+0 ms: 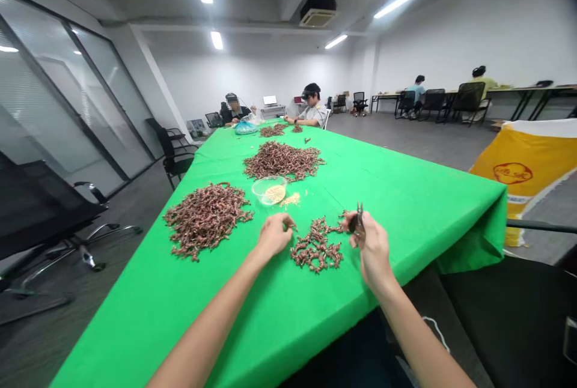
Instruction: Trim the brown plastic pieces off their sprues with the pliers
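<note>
Bright white office space surrounds a long desk (387, 196) draped in vivid green cloth, one corner folded down over its edge. Broad heaps of small reddish-brown twisted pieces (205, 220) lie along its middle, leaving open green room toward the right edge. A smaller heap of the same pieces (316, 247) sits near the front edge between the hands, within easy reach of both. Just beyond it stands a clear plastic bowl (269, 188) of pale granules. The left hand (273, 236) is pinched almost shut beside the heap, though whether it has a piece is hard to tell. The right hand (372, 250) is closed around a small dark metal hand tool (359, 220), held upright.
</note>
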`<state>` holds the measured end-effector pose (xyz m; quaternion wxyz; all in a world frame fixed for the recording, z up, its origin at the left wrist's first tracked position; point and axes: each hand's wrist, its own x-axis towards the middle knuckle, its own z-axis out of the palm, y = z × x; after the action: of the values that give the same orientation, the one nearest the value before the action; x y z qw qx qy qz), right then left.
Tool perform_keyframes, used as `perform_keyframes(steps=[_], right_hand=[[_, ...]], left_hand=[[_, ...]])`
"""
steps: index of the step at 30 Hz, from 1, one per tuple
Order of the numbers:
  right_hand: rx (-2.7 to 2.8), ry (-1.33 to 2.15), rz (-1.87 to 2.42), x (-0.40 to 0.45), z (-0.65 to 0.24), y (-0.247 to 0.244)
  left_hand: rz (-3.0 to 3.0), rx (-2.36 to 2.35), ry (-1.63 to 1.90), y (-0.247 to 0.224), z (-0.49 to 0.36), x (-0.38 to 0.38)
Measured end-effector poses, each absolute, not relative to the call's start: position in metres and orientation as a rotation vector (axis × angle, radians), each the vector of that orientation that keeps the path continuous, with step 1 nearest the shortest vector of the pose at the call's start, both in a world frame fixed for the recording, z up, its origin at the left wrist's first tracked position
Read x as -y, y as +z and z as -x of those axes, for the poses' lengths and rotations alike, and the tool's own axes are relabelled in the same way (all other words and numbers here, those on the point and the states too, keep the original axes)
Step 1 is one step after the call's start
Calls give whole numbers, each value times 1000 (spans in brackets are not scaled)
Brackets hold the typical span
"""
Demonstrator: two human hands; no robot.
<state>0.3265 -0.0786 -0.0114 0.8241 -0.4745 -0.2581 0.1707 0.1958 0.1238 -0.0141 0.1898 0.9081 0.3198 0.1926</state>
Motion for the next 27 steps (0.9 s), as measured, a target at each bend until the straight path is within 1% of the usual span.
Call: perform_keyframes(steps=[2,5,9,12,15,18,22,27], right_hand=[[543,364,1019,68,-318,-3],[627,358,1048,45,-298,11],[832,348,1017,-5,-257,28],[1004,312,1013,-46,-220,30],[1140,218,1070,-78,-188,21],[1179,197,1158,-95,-169,4],[1245,185,1261,-97,-166,-16],[1220,121,1417,-94,-176,-27]], left_hand=[[-2446,-844,606,-10,-175,-132],[-2113,-755,714,-1,-140,-145],[-1613,-773,766,3,-92,-154],[-1426,-769,800,-1,-60,-156],[-1325,-761,845,-5,-38,-156],[-1259,-769,897,-4,-31,-153],[-1315,-819,920,1,-38,-142],[-1443,-878,879,2,-48,-134]])
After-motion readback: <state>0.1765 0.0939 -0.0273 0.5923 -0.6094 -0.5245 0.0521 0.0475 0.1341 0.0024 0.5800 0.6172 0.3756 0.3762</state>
